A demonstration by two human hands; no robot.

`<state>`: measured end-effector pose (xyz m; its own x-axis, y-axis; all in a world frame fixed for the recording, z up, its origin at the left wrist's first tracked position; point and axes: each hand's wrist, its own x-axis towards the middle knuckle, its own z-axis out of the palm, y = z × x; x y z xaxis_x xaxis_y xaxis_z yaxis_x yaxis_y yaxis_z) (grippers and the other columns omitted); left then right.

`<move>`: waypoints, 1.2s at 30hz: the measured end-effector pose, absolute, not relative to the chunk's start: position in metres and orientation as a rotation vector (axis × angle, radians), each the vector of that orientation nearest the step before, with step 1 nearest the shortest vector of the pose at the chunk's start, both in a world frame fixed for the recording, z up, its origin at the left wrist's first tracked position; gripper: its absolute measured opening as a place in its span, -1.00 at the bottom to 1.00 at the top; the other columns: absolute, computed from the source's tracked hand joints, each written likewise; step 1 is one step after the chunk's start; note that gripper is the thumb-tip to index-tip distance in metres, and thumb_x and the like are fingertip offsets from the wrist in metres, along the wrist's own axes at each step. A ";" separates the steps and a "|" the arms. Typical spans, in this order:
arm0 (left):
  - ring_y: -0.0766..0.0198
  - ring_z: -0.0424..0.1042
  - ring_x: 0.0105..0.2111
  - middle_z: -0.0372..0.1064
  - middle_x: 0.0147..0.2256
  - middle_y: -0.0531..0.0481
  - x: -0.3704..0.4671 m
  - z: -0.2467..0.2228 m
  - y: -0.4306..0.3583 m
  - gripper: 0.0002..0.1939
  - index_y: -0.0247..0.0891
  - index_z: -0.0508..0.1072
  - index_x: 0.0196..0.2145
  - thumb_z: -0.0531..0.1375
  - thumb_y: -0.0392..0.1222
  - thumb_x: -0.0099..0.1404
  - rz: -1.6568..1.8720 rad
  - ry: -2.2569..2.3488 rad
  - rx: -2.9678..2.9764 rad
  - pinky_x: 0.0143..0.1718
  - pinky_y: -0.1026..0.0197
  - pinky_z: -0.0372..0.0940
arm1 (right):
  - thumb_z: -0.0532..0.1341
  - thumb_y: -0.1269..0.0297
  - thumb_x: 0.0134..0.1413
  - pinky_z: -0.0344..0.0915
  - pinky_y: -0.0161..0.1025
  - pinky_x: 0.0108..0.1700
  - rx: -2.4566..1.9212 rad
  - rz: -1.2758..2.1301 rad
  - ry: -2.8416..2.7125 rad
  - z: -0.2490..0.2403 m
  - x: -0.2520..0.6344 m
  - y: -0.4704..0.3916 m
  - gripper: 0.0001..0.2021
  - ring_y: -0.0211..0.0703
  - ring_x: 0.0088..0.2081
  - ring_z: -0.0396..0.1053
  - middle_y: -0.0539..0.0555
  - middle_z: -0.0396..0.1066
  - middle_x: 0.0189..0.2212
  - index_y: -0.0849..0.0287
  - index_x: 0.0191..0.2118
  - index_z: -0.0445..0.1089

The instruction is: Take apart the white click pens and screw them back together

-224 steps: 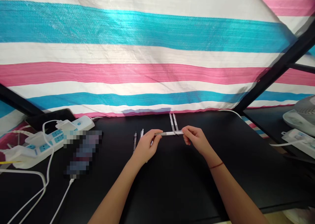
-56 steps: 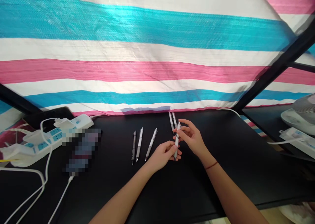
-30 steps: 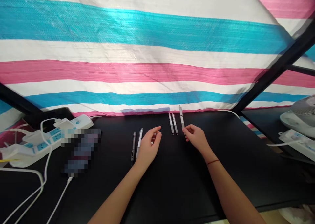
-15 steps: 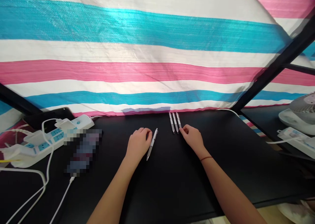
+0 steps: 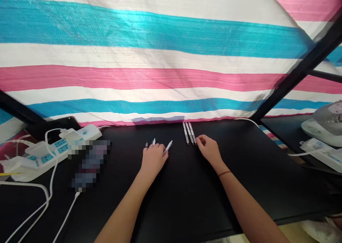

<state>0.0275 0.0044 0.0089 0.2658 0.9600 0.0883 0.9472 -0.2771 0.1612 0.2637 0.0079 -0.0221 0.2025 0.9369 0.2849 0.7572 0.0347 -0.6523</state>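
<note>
Left hand [image 5: 153, 160] blocks three pens [image 5: 169, 146], grip unclear. Right hand [image 5: 209, 148] by pen row [image 5: 190, 132], pinch unclear. Power strip [image 5: 62, 149] left.

Striped sheet [image 5: 160, 80] behind a black desk [image 5: 187, 196]

The left hand [image 5: 154, 161] hid the lower ends of three pens [image 5: 169, 146] — the right edge cut the fan [image 5: 329, 116], pixelation blurred the device [image 5: 91, 162].

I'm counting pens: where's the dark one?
In the head view, the dark pen sticks out past the left hand, just left of a white pen; the hand hides the rest.
</note>
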 end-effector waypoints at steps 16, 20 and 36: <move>0.23 0.40 -0.29 0.38 -0.27 -0.02 0.032 0.012 0.004 -0.71 -0.16 0.34 -0.08 -0.09 -0.09 0.39 0.627 1.370 2.538 -0.30 0.25 0.24 | 0.18 0.06 0.10 0.21 -0.36 -0.56 -1.227 1.157 -1.354 -0.003 0.252 -0.002 -0.71 -0.30 -0.57 0.30 0.05 0.43 -0.53 0.21 -0.39 0.37; 0.23 0.37 -0.32 0.34 -0.33 -0.03 0.028 0.009 0.009 -0.72 -0.20 0.38 -0.18 -0.09 -0.13 0.40 0.719 1.358 2.509 -0.29 0.25 0.22 | 0.20 0.09 0.08 0.23 -0.37 -0.54 -1.210 1.221 -1.387 0.000 0.255 -0.001 -0.73 -0.32 -0.59 0.28 0.02 0.41 -0.57 0.22 -0.42 0.37; 0.26 0.44 -0.35 0.45 -0.30 -0.03 0.031 0.009 0.010 -0.71 -0.24 0.39 -0.07 0.02 -0.10 0.34 0.956 1.337 2.040 -0.28 0.25 0.32 | 0.29 0.16 0.00 0.38 -0.28 -0.46 -1.119 1.047 -1.315 0.000 0.262 0.000 -0.73 -0.14 -0.38 0.43 0.07 0.43 -0.41 0.17 -0.20 0.35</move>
<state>0.0308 0.0102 0.0085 0.2652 0.9237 0.2765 0.5600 -0.3810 0.7357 0.2617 0.0003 0.0000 0.0064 0.9846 0.1749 0.0502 0.1744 -0.9834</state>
